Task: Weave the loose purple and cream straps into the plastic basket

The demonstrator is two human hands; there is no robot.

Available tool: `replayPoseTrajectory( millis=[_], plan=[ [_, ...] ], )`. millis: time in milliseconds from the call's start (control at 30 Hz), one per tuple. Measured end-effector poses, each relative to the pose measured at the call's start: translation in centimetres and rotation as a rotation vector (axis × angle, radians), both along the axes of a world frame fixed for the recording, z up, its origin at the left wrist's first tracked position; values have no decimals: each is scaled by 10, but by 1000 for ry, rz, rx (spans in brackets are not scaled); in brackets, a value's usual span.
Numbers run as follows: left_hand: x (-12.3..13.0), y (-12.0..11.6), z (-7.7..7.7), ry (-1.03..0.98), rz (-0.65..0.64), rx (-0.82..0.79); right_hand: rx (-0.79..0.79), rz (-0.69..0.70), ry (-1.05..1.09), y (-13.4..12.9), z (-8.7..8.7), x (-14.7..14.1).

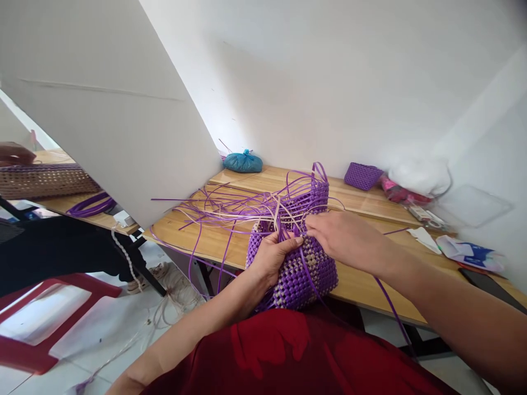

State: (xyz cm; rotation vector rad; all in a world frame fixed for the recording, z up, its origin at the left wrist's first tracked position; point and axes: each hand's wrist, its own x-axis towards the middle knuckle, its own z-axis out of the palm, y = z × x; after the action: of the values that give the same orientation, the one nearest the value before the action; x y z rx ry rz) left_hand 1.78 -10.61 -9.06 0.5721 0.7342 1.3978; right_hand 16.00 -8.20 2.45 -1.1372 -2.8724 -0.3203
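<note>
A half-woven basket (302,280) of purple and beige plastic strips rests at the table's front edge, against my lap. Long loose strips (230,211) fan out from its upper rim to the left across the tabletop. My left hand (274,255) grips the near rim, thumb on the outside, fingers partly hidden behind the weave. My right hand (329,236) is closed at the same rim, just right of the left thumb, pinching a purple strip. Its fingertips are partly hidden. One purple strip hangs down over the basket's near side.
A blue tied bag (242,162) and a small purple woven basket (363,175) stand by the wall. On the right lie a white bag (420,175), papers (469,252) and a dark phone (494,288). Beyond the partition (135,109), another person sits near a red stool (45,323).
</note>
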Motion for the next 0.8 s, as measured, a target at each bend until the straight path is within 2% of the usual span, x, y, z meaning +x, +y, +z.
replayPoseTrajectory(
  millis=[167, 267, 400, 500, 633, 800],
  plan=[
    [2, 1, 0, 16, 56, 18, -233, -2, 19, 2, -2, 10],
    [3, 1, 2, 52, 84, -27, -218, -77, 138, 1, -9, 10],
    [2, 2, 4, 104, 71, -4, -114, -30, 394, -5, -28, 6],
    [1, 4, 4, 113, 23, -21, -82, -91, 526, -4, -40, 3],
    [2, 6, 3, 84, -26, -49, -219, -206, 594, 8, -42, 5],
    [6, 5, 4, 94, -19, 8, -367, -191, 669, 22, -40, 8]
  ],
)
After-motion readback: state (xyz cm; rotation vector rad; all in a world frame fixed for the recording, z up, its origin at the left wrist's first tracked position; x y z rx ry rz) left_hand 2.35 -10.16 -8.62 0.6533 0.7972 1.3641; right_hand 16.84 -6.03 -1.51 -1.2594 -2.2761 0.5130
